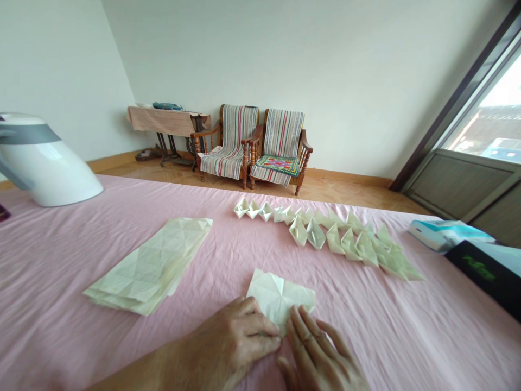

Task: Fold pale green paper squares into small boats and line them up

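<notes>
A creased, pale yellow-green sheet of paper (280, 293) lies on the pink cloth right before me, its fold lines meeting in a star. My left hand (238, 336) has its fingers curled and closed on the sheet's lower left edge. Flat on the lower right part of the paper rest the stretched fingers of my right hand (319, 350). Both hands cover the sheet's near edge. To the left is a stack of similar creased sheets (150, 266). Rows of folded paper boats (350, 241) stand beyond my right hand.
A white and grey jug (61, 163) stands at the table's far left. On the right lie a tissue pack (450, 233) and a black box (484, 271). The pink tablecloth (52, 282) is wrinkled. Past the table's far edge are two wooden armchairs (277, 141) and a cloth-covered sewing table (163, 119).
</notes>
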Available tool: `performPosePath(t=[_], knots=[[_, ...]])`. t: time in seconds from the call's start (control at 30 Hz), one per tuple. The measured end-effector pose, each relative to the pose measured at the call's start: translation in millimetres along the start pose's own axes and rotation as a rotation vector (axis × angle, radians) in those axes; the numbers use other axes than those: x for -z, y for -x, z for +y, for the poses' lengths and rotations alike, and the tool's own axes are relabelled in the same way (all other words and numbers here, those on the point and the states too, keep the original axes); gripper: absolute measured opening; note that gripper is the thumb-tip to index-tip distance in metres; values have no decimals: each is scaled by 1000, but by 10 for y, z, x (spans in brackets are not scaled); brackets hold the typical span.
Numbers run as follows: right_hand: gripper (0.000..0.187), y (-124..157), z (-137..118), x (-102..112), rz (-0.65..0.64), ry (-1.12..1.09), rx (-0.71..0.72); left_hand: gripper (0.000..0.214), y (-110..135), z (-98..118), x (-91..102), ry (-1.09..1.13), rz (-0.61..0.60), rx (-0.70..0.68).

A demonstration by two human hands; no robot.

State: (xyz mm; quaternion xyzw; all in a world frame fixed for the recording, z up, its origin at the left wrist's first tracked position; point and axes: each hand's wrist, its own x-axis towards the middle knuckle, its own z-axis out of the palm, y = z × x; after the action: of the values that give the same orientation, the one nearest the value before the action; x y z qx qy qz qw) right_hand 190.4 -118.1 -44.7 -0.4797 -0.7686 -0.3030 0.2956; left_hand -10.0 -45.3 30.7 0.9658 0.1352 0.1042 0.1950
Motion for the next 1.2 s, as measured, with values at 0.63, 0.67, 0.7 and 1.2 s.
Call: performPosePath(t=[0.63, 0.67, 0.7, 1.2], knots=[[32, -98, 58, -14, 7, -137, 54, 22, -5, -72, -54, 2, 59, -85], [33, -94, 20, -28, 32, -154, 5, 23, -3, -84, -67, 3, 63, -99], [35, -87, -13, -41, 47, -165, -36, 24, 0, -91, -77, 3, 67, -107], [34, -42, 48, 12, -88, 10, 109, 43, 52, -115, 62, 25, 86, 91]])
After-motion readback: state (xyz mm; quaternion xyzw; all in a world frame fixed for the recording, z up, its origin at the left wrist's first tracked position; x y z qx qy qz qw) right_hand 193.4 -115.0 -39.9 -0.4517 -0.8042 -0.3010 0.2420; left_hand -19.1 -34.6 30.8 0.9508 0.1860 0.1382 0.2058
